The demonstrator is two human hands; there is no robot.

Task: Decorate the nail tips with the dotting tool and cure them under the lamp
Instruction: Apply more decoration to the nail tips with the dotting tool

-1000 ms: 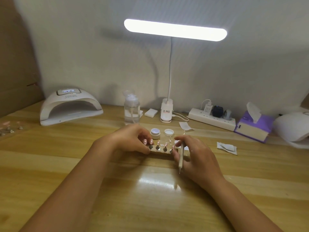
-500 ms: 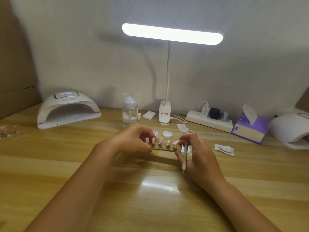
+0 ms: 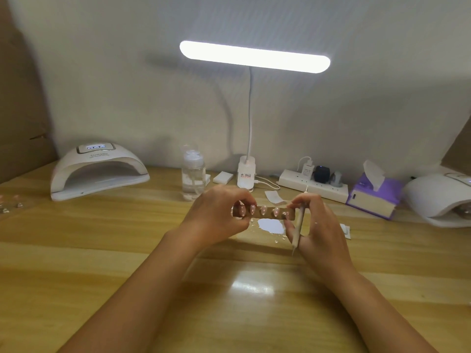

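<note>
A clear holder strip (image 3: 267, 212) carrying several pink nail tips is lifted above the wooden table and tilted toward me. My left hand (image 3: 219, 215) pinches its left end and my right hand (image 3: 318, 225) pinches its right end. The right hand also keeps the pale dotting tool (image 3: 298, 225) between its fingers, tip pointing down. A white gel jar (image 3: 271, 226) sits on the table below the strip. The white curing lamp (image 3: 98, 170) stands at the back left, its display lit.
A clear pump bottle (image 3: 193, 174), a lit desk lamp (image 3: 246, 178), a power strip (image 3: 313, 183), a purple tissue box (image 3: 372, 197) and a second white lamp (image 3: 441, 197) line the back. Small paper pieces (image 3: 274, 197) lie near the hands. More nail tips (image 3: 10, 203) are at the far left.
Both hands have lifted the strip of nail tips off the table and tilted it up toward me. The gel jar beneath it is now uncovered.
</note>
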